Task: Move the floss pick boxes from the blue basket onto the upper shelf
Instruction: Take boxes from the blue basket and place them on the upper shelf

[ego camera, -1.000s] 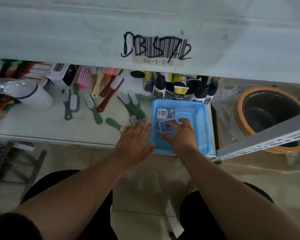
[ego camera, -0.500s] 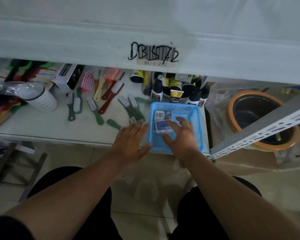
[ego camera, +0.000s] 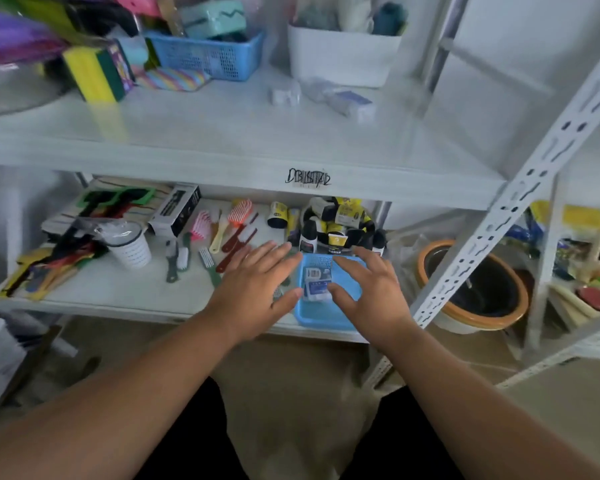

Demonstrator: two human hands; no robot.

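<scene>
Looking higher than 0.5 s ago, the view now takes in the upper shelf (ego camera: 222, 140) as well as the lower one, where earlier only the front lip with the scribbled label (ego camera: 308, 177) showed.

Far left of the fingers, on the lower shelf, stand a white cup (ego camera: 129, 244) and a row of brushes (ego camera: 207, 260). The left hand (ego camera: 257, 289) hovers just left of the blue basket (ego camera: 326, 318), fingers straight and spread wide, holding nothing; its thumb tip is near the basket's left wall. It sat lower against that wall before.

Between the 2 hands, inside the basket, lie 2 floss pick boxes (ego camera: 316, 284), one behind the other, still not lifted out. The right hand (ego camera: 374, 299) is above the basket's right half, fingers fanned wide and holding nothing, thumb just beside the nearer box; 0.5 s ago its fingertips were down on the boxes.

Beyond the fingertips stand dark bottles (ego camera: 333, 230). Up on the upper shelf, above and behind the right fingers, lie 2 small pale packs (ego camera: 352, 103), blurred. Right of the right hand sits a round bin (ego camera: 471, 292).
</scene>
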